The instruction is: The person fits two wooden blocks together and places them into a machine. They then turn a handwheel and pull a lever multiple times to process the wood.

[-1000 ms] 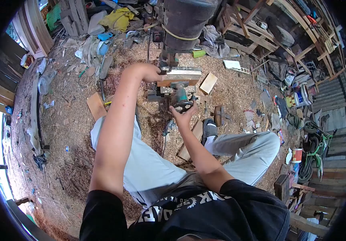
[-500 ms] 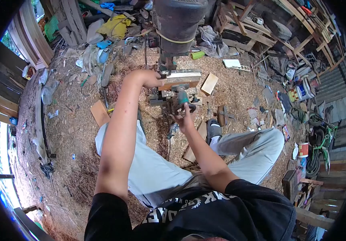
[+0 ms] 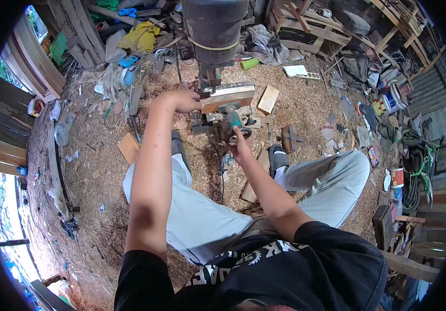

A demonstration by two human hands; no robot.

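Below a dark drill-press-like machine (image 3: 214, 28), a reddish-brown wooden block (image 3: 228, 101) lies crosswise with a paler strip behind it. My left hand (image 3: 184, 101) is at the block's left end, its fingers bent around that end. A green and metal clamp-like part (image 3: 232, 121) stands against the block's near side. My right hand (image 3: 240, 147) has its fingers closed around the dark round handle (image 3: 241, 136) at the near end of that part. Some fingertips of both hands are hidden.
A light wood piece (image 3: 268, 99) lies right of the machine, and a hammer-like tool (image 3: 290, 139) nearer my right foot. Boards (image 3: 254, 175) lie between my legs. Wooden frames (image 3: 311, 31), cloths and a green bicycle (image 3: 424, 163) stand around the edges.
My view has shifted slightly, moving the machine a little left and up in the frame. My right hand's fingers have come closer around the round handle. My left hand stays at the block's end.
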